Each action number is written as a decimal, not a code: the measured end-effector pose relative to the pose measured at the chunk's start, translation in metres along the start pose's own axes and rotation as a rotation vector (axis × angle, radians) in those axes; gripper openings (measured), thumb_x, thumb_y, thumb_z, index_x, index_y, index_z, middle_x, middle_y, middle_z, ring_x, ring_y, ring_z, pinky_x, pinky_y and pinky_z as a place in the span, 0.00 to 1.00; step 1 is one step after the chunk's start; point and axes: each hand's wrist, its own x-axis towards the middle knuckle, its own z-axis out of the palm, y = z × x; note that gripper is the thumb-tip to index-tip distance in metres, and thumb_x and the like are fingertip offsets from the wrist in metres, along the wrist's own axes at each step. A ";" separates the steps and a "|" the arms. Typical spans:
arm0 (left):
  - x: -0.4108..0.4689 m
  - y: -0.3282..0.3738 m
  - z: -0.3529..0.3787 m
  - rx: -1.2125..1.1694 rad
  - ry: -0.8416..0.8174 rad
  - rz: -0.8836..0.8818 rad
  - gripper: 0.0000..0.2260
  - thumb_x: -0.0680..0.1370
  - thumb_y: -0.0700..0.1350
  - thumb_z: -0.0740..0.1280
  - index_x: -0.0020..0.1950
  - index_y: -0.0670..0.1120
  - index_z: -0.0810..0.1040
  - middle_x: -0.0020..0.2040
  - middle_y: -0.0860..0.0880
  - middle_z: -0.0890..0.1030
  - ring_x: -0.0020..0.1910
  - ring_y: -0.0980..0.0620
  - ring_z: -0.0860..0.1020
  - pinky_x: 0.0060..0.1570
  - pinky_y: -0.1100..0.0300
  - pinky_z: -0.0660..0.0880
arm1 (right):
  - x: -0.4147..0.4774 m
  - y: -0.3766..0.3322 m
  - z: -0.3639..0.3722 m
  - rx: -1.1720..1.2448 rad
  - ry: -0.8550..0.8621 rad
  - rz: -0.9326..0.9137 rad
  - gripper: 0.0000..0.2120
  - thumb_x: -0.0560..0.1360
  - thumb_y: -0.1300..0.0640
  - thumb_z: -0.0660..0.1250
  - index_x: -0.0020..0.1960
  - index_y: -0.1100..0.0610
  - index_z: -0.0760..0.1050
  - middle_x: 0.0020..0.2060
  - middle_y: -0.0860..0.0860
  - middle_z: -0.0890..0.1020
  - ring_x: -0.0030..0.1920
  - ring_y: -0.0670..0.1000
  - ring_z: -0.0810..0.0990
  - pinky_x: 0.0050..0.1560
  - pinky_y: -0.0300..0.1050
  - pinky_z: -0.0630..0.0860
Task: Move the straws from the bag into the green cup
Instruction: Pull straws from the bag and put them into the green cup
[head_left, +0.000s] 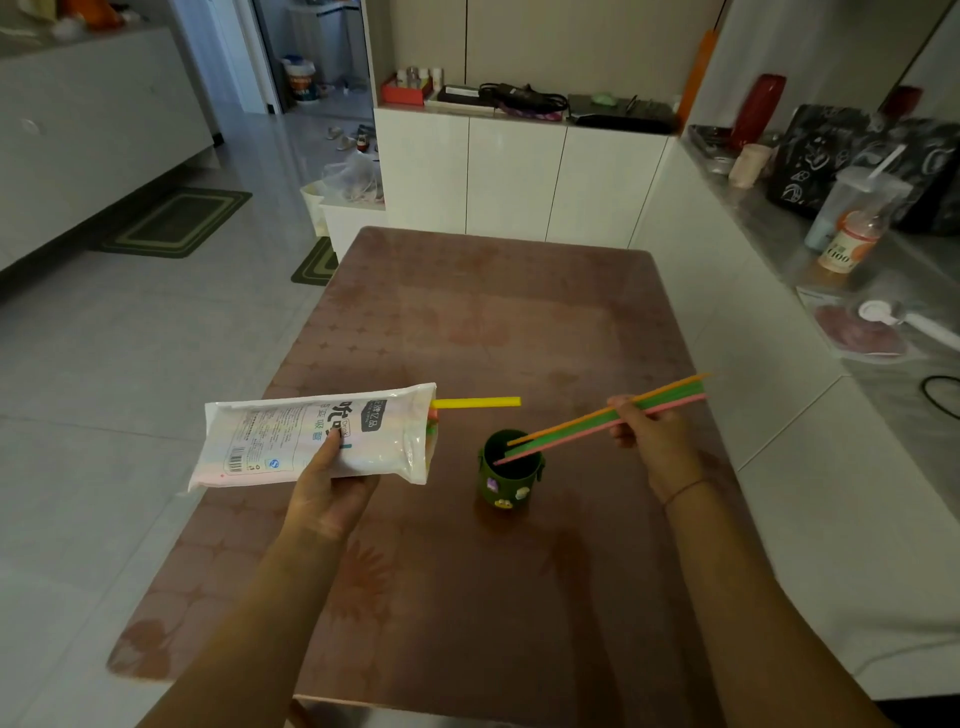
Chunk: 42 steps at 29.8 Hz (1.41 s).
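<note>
Above the brown patterned table (467, 322), the left hand (332, 493) grips a white printed plastic bag of straws (311, 441), a yellow straw (475, 402) poking from its open end. The right hand (652, 434) pinches a slanted bunch of orange, green and pink straws (582, 423), their lower tips over the small dark green cup (509, 475).

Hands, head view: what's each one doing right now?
Left hand: holding the straw bag.
Right hand: fingers pinching a bundle of straws, lower tips at the green cup mouth.
</note>
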 end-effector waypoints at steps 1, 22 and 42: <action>0.000 -0.002 0.000 0.006 -0.003 -0.004 0.14 0.80 0.37 0.61 0.64 0.50 0.70 0.58 0.44 0.80 0.50 0.46 0.84 0.49 0.42 0.79 | 0.002 0.004 0.003 -0.037 -0.008 0.005 0.08 0.75 0.63 0.65 0.38 0.56 0.77 0.18 0.46 0.77 0.21 0.41 0.75 0.23 0.32 0.73; -0.002 -0.018 0.006 0.078 -0.052 -0.054 0.13 0.80 0.37 0.60 0.62 0.50 0.72 0.61 0.44 0.78 0.62 0.44 0.76 0.53 0.41 0.75 | -0.025 0.056 0.040 -0.221 -0.361 0.382 0.09 0.75 0.60 0.67 0.36 0.61 0.75 0.27 0.55 0.74 0.26 0.49 0.71 0.27 0.39 0.68; -0.023 -0.015 0.039 0.355 -0.162 0.106 0.25 0.75 0.36 0.66 0.72 0.45 0.68 0.62 0.42 0.78 0.60 0.44 0.78 0.53 0.47 0.79 | -0.048 0.025 0.123 0.506 -0.386 0.565 0.16 0.79 0.49 0.56 0.58 0.57 0.75 0.47 0.53 0.79 0.49 0.52 0.78 0.48 0.49 0.78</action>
